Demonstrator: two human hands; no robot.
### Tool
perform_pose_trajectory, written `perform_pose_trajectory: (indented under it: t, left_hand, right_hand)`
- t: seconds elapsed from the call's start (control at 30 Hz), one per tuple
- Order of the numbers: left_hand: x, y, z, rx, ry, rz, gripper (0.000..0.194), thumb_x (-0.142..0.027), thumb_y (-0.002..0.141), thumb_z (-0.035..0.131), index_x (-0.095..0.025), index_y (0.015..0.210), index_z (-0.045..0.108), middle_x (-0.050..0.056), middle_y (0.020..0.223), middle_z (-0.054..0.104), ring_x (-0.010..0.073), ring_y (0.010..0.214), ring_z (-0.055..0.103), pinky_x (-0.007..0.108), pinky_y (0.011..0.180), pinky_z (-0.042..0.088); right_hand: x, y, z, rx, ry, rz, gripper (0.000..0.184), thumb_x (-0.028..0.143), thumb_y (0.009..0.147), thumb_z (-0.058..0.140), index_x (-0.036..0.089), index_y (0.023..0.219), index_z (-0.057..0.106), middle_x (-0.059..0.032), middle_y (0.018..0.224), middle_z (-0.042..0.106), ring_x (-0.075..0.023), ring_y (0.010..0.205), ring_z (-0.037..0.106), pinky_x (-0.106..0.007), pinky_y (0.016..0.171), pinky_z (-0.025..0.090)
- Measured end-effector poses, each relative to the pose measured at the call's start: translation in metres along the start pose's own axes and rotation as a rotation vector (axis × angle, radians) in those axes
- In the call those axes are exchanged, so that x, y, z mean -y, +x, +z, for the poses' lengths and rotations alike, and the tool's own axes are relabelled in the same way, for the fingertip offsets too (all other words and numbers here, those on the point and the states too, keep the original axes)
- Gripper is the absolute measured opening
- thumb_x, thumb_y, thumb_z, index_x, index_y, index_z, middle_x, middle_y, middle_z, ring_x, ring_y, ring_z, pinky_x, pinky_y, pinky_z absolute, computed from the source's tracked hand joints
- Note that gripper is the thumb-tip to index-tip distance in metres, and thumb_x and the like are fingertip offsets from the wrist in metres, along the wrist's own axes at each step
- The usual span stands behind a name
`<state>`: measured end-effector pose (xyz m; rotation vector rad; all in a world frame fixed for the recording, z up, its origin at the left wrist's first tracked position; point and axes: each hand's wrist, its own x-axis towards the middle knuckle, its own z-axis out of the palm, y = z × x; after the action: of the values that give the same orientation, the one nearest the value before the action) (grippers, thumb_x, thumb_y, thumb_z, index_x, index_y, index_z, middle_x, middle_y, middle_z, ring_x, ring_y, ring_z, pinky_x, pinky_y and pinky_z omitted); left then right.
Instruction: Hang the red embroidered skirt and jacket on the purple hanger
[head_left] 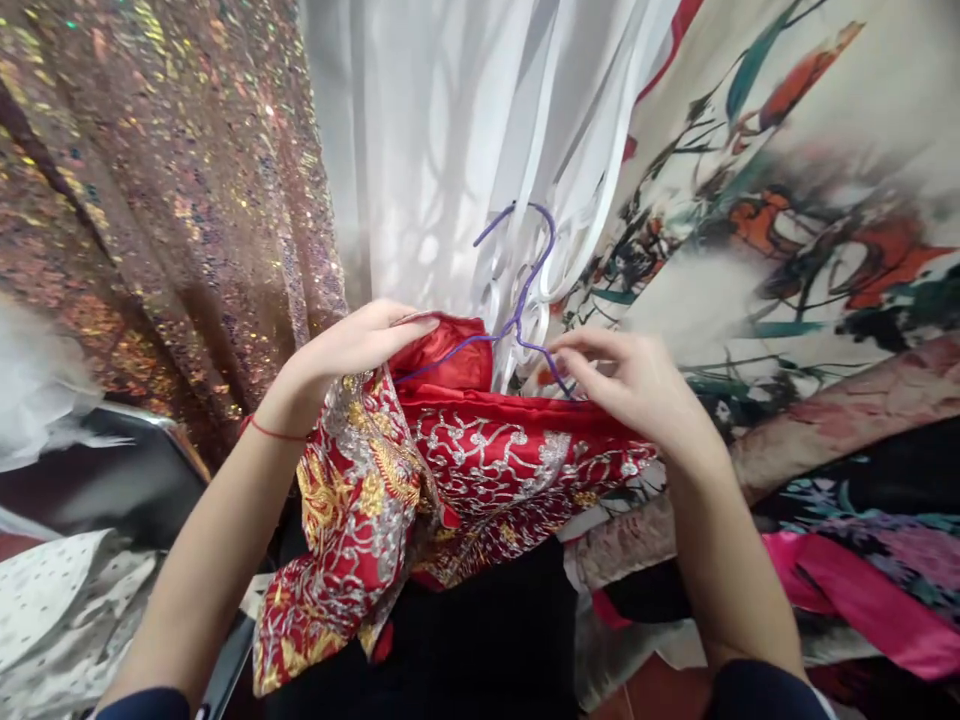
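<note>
A red garment (480, 455) with gold and silver embroidery hangs on a purple wire hanger (525, 290) in front of me. My left hand (360, 340) grips the garment's left shoulder at the collar, fingers closed over the red lining. A red thread circles that wrist. My right hand (630, 380) pinches the garment's right shoulder edge where the hanger's arm runs into it. The hanger's hook points up in front of white fabric.
A sequinned pink-gold cloth (165, 190) hangs at the left, a sheer white garment (450, 140) with white hangers in the middle, a printed floral fabric (795, 210) at the right. Pink and dark clothes (862, 580) lie lower right; white spotted fabric (52, 600) lower left.
</note>
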<state>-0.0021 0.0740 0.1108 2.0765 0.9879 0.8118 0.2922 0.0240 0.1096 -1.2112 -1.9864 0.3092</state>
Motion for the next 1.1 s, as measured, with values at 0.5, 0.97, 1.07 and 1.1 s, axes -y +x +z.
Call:
perform_pose_trajectory:
  t: [0.5, 0.97, 1.07, 1.1]
  left_hand:
    - [-0.020, -0.006, 0.042, -0.257, 0.200, 0.049, 0.043, -0.052, 0.092, 0.051, -0.015, 0.103, 0.068, 0.010, 0.095, 0.073, 0.0237, 0.088, 0.070, 0.041, 0.085, 0.056]
    - [0.032, -0.083, 0.026, -0.710, 0.821, -0.483, 0.047, -0.022, 0.091, 0.043, -0.022, 0.133, 0.063, 0.010, 0.108, 0.077, 0.0315, 0.097, 0.073, 0.043, 0.086, 0.055]
    - [0.018, -0.082, 0.005, -0.862, 0.747, -0.275, 0.048, -0.020, 0.087, 0.046, -0.025, 0.131, 0.065, 0.002, 0.108, 0.076, 0.0252, 0.091, 0.071, 0.039, 0.087, 0.055]
    - [0.015, -0.080, -0.002, -0.842, 0.703, -0.183, 0.048, -0.020, 0.086, 0.047, -0.026, 0.130, 0.065, 0.001, 0.111, 0.076, 0.0246, 0.093, 0.071, 0.039, 0.091, 0.054]
  right_hand:
    - [-0.017, 0.024, 0.003, 0.554, 0.212, 0.095, 0.041, 0.059, 0.081, 0.071, 0.018, 0.080, 0.070, 0.0027, 0.062, 0.060, -0.0084, 0.052, 0.045, -0.024, 0.050, 0.036]
    - [-0.015, 0.004, 0.011, 0.551, 0.312, -0.120, 0.035, 0.049, 0.090, 0.062, 0.022, 0.111, 0.073, -0.0065, 0.119, 0.071, -0.0226, 0.111, 0.062, -0.037, 0.106, 0.046]
    - [-0.020, -0.004, 0.021, 0.569, 0.553, 0.093, 0.035, 0.044, 0.081, 0.062, 0.021, 0.105, 0.074, -0.0039, 0.103, 0.077, -0.0238, 0.099, 0.069, -0.039, 0.099, 0.052]
    - [-0.023, -0.006, 0.025, 0.536, 0.643, 0.198, 0.036, 0.045, 0.077, 0.062, 0.021, 0.101, 0.075, -0.0035, 0.095, 0.077, -0.0247, 0.092, 0.071, -0.040, 0.094, 0.054]
